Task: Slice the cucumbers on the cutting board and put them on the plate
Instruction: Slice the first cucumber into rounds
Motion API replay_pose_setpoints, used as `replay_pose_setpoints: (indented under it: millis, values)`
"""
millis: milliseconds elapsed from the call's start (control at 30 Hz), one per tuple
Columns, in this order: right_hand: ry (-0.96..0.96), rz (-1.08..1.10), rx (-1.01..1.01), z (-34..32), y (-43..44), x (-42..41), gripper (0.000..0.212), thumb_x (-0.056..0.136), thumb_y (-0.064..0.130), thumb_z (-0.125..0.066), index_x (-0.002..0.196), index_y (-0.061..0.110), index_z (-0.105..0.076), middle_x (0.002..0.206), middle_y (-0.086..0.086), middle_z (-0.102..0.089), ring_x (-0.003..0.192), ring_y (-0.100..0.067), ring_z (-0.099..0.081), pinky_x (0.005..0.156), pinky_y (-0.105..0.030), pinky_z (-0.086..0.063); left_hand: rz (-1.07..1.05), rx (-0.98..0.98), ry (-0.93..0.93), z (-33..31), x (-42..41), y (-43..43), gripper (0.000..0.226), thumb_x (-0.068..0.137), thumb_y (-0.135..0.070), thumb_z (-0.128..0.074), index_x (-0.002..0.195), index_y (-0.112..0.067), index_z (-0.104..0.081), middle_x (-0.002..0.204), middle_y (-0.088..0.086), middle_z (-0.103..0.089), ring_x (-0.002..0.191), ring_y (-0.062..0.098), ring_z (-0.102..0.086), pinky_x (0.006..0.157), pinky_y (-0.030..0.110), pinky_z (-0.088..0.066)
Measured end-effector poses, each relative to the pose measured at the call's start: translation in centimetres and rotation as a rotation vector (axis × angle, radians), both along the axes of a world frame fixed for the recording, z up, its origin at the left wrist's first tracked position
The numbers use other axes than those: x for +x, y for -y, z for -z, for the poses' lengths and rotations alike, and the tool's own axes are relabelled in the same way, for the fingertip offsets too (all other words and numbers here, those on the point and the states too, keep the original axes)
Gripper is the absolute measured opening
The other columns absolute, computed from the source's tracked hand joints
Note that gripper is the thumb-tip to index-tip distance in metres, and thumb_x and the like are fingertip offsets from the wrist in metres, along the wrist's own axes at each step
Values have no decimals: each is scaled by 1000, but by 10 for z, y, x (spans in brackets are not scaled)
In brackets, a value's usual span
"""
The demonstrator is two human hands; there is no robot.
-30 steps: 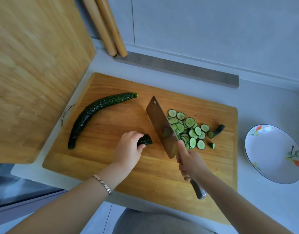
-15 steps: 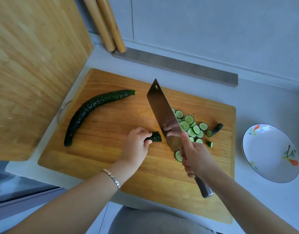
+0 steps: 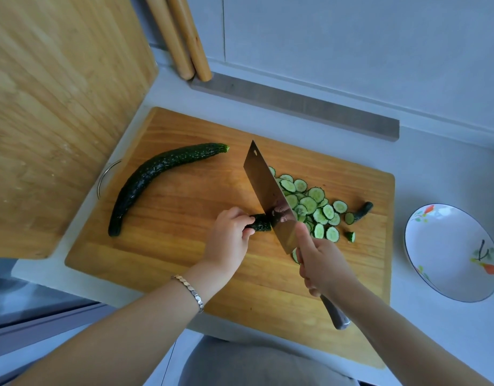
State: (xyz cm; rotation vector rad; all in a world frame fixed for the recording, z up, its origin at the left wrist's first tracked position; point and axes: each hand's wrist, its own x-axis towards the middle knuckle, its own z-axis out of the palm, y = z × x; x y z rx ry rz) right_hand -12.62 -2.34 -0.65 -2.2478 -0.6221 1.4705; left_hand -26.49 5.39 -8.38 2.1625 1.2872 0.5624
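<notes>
At the board's (image 3: 162,246) 10 o'clock the whole cucumber (image 3: 156,179) is seen, uncut and curved, well apart from the cutting. Near board centre the left hand (image 3: 229,238) is placed, fingers curled together and clamped on the stub (image 3: 261,224). Only a short dark end is shown at the hand's 3 o'clock. Across that end the knife (image 3: 268,196) is set edge-down, touching it just beside the fingertips. Main risk, as judged: the stub is so short that the fingertips could be nicked if the blade is brought down before they are tucked back. Being round, the stub could also be rolled or squeezed out under pressure, and the blade deflected toward the hand. At the blade's 5 o'clock the right hand (image 3: 321,263) is wrapped on the handle, with one finger laid up along the blade flat. The grip looks firm, but a slip cannot be ruled out. At the blade's 3 o'clock the slices (image 3: 312,207) are heaped, some touching the steel. One slice, partly hidden by the blade heel and the hand, could be dragged along. At the heap's 3 o'clock the end piece (image 3: 364,210) lies and could be swept up with the slices by mistake. Off the board at 3 o'clock the plate (image 3: 451,252) is set, with no slices on it yet. Pieces could be dropped on the counter in that gap during transfer.
</notes>
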Motion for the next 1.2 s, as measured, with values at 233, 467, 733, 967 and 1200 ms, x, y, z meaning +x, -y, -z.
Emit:
replay_pose_setpoints:
  millis: [233, 467, 733, 967, 1200]
  values:
    - [-7, -17, 37, -2, 0, -2, 54, 90, 62, -32, 68, 13, -35, 44, 3, -30, 36, -13, -25, 41, -17, -24, -10, 6, -3, 0, 0, 1, 23, 70, 3, -75, 92, 0, -71, 85, 10, -64, 79, 30, -58, 60, 38, -52]
    - [67, -81, 82, 5, 2, -5, 57, 89, 63, -30, 70, 11, -40, 53, -4, -33, 47, -17, -29, 51, -28, -27, -6, 15, -11, -1, 0, 1, 23, 69, 3, -75, 92, 0, -71, 83, 9, -64, 77, 29, -58, 58, 38, -53]
    - [126, -122, 72, 17, -4, -11, 55, 91, 62, -29, 69, 13, -37, 57, -3, -34, 47, -17, -29, 50, -29, -29, -26, 8, -18, 1, 2, 3, 22, 68, 1, -77, 90, -2, -71, 81, 7, -63, 75, 28, -57, 56, 35, -50]
    - [41, -31, 102, 35, -7, -7, 54, 92, 60, -31, 66, 13, -37, 52, -2, -32, 43, -16, -28, 48, -26, -28, -60, 16, 10, 1, 2, 3, 24, 69, 0, -77, 93, -2, -71, 87, 7, -67, 80, 26, -61, 67, 30, -49]
    - [-38, 43, 98, 13, 2, 11, 55, 92, 57, -34, 60, 13, -39, 40, 6, -32, 31, -10, -27, 37, -19, -25, -53, -11, 31, 3, 10, 2, 22, 68, 2, -77, 90, 1, -71, 89, 10, -68, 83, 29, -62, 70, 32, -49]
